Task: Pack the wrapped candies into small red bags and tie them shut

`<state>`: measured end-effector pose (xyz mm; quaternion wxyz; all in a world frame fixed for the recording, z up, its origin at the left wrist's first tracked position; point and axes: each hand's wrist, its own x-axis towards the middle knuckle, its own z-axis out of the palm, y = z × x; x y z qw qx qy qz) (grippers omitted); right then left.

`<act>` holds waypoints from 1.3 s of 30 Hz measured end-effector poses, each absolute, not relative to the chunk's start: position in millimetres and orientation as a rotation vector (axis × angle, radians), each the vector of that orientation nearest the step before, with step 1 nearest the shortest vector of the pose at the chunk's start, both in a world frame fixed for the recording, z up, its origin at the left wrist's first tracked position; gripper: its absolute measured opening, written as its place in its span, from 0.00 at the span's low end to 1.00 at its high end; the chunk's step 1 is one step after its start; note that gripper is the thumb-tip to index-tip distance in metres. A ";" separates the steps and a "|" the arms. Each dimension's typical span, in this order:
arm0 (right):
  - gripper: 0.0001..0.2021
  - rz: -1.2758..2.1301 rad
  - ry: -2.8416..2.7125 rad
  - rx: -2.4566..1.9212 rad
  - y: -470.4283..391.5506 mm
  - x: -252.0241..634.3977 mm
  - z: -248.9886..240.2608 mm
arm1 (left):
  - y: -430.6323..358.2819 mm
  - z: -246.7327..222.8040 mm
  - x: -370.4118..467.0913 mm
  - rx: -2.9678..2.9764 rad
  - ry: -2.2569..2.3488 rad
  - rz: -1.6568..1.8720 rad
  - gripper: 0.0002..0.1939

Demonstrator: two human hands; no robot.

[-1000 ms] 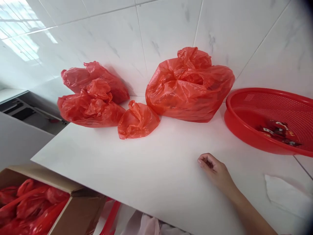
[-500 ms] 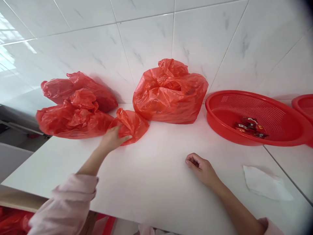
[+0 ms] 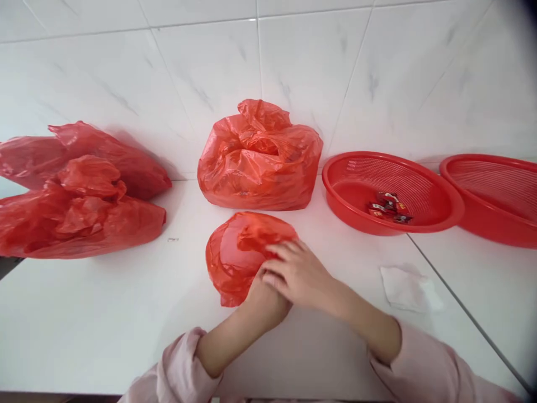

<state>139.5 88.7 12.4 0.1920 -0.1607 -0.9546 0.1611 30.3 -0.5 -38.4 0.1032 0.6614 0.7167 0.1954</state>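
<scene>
On the white tabletop point(image 3: 104, 319), the left hand point(image 3: 271, 305) hides its fingertips, so its grip is unclear; the right hand point(image 3: 308, 277) overlaps it, fingers slightly apart, at the small red plastic bag point(image 3: 226, 252). Uneven pulling could tear the thin film. Behind sits a bulkier red plastic bag point(image 3: 260, 176).

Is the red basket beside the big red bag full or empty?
Nearly empty: the basket holds just a small heap of wrapped packets, with its bare floor showing around them.
</scene>
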 end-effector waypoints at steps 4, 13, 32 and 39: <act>0.20 0.143 -2.736 -1.026 135.8 151.5 -3.3 | -7.3 -29.4 26.3 2.142 1.932 0.384 0.13; 0.28 0.448 -2.573 -0.867 128.7 134.0 -10.2 | -12.3 -22.2 16.8 2.254 1.868 0.263 0.10; 0.16 1.843 -1.267 -0.923 124.5 182.7 -8.2 | -12.3 94.5 -195.3 1.256 3.147 0.641 0.16; 0.18 1.851 -1.395 -0.992 108.3 185.4 -41.9 | 30.3 135.1 -232.0 0.776 3.458 1.245 0.17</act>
